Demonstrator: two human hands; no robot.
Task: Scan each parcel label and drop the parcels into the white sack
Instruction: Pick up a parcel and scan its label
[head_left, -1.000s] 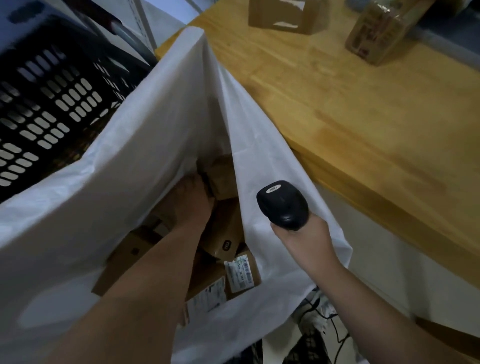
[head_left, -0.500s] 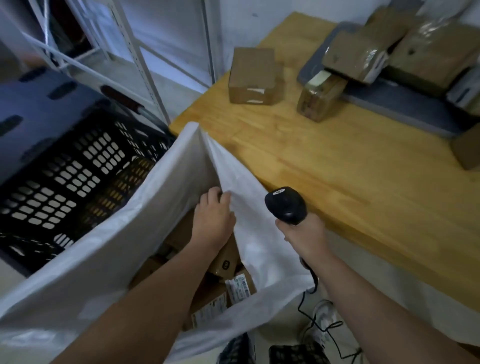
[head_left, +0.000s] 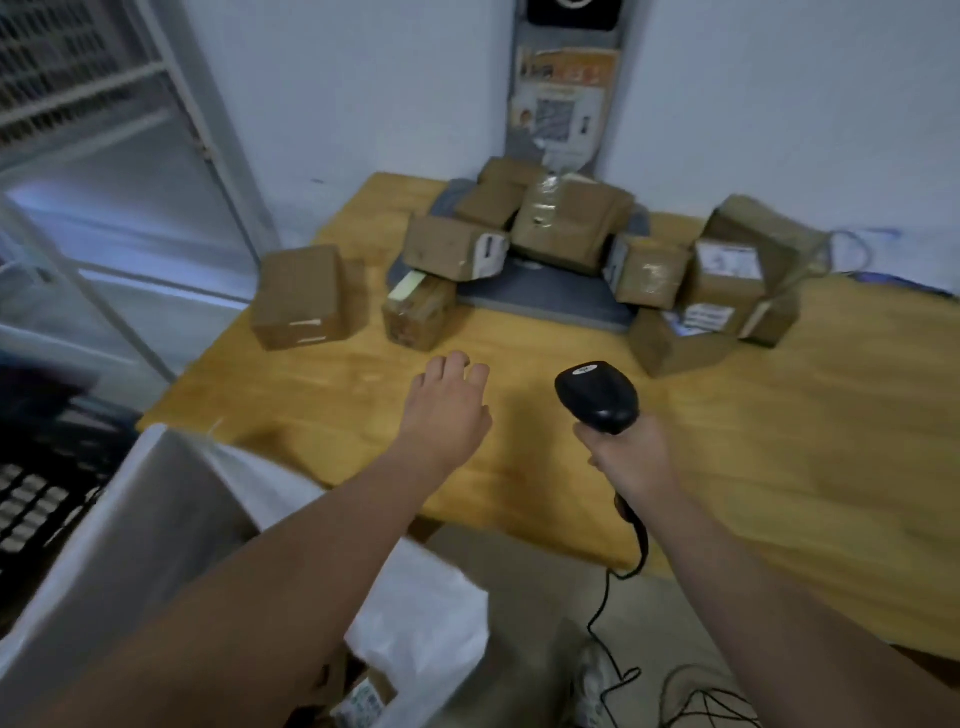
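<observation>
- The left hand (head_left: 447, 410) is stretched out over the wooden table (head_left: 779, 467), palm down. Its fingers are loose and a little apart, and it holds nothing.
- The right hand (head_left: 626, 457) is just to its right, with the fingers wrapped firmly around the handle of the black scanner (head_left: 597, 397), whose head points toward the parcels.
- A black cable (head_left: 602, 608) hangs from under the right hand and goes down to the floor.
- Just ahead of the left hand's fingertips stands a small taped parcel (head_left: 418, 312), near but not touching. A bigger brown box (head_left: 298, 296) stands ahead and to the left of this hand, alone near the table's corner.
- Farther ahead of both hands, a heap of parcels (head_left: 566, 223) lies on a grey tray (head_left: 545, 301) against the wall (the picture is blurred, so I cannot read any label).
- Ahead and to the right of the right hand, another group of boxes (head_left: 722, 291) is piled, some of them showing white labels.
- The white sack (head_left: 130, 545) is behind and to the left of the left hand, under the left forearm, beside the table's edge. Its mouth is open, and a labelled parcel (head_left: 358, 696) shows inside near the bottom of the view.
</observation>
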